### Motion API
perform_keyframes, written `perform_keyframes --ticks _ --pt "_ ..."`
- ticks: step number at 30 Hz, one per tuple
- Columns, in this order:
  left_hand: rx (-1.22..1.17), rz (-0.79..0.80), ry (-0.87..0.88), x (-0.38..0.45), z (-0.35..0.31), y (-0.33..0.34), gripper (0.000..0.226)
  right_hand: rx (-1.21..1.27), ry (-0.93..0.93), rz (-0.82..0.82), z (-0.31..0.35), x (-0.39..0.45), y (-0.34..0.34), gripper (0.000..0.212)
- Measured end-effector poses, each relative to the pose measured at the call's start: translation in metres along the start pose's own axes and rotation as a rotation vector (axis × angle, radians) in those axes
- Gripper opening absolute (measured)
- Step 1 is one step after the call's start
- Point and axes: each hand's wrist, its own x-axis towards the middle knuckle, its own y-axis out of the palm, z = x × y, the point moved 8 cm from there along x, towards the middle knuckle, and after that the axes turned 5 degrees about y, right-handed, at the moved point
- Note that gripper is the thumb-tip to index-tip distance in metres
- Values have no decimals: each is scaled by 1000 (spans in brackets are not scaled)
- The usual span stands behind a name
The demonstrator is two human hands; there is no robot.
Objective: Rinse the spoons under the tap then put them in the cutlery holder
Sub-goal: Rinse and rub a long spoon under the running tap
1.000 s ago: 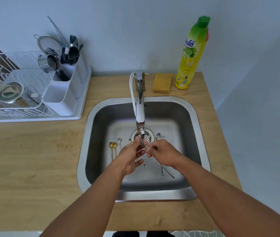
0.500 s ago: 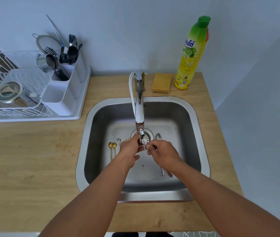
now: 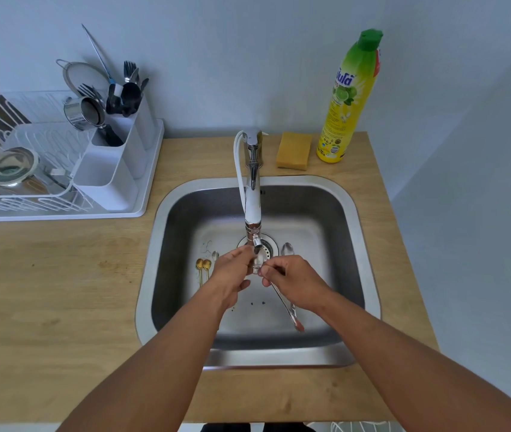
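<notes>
Both my hands meet under the tap [image 3: 253,194] over the steel sink [image 3: 346,232]. My right hand [image 3: 294,280] pinches a silver spoon [image 3: 287,308] near its bowl, the handle slanting down toward me. My left hand [image 3: 232,271] curls its fingers around the spoon's bowl beneath the spout. Two gold spoons [image 3: 202,268] and a small silver spoon [image 3: 215,255] lie on the sink floor at the left. Another silver spoon [image 3: 287,249] lies right of the drain. The white cutlery holder [image 3: 114,169] stands in the dish rack at the left.
The white dish rack [image 3: 29,188] holds a strainer, a metal cup and bowls; forks and black utensils stand in the holder's back compartments. A yellow sponge [image 3: 293,151] and a green-yellow dish soap bottle [image 3: 349,98] stand behind the sink on the wooden counter [image 3: 51,275].
Both hands rose slightly toward the spout with the spoon. The spoon's bowl now sits right under the tap, with my left fingers rubbing it.
</notes>
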Motion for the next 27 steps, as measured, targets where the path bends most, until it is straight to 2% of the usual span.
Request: perform_keyframes --ticks 3,6,9,13,20,27 --pt "-97 -19 -90 -5 -5 2 26 3 -2 -13 3 3 -1 29" --pt "-211 96 -148 -13 -3 9 31 17 -7 -77 4 6 -9 26" --pt "-231 155 -131 -18 6 12 26 39 -10 -84 4 9 -13 28" --pt "-238 97 -118 -19 13 10 19 82 7 -34 -1 6 -8 27" --pt "-373 43 -214 -15 15 19 40 147 16 44 0 2 -3 28" --pt "-203 31 -59 -20 18 6 21 229 37 39 -9 -1 -9 26"
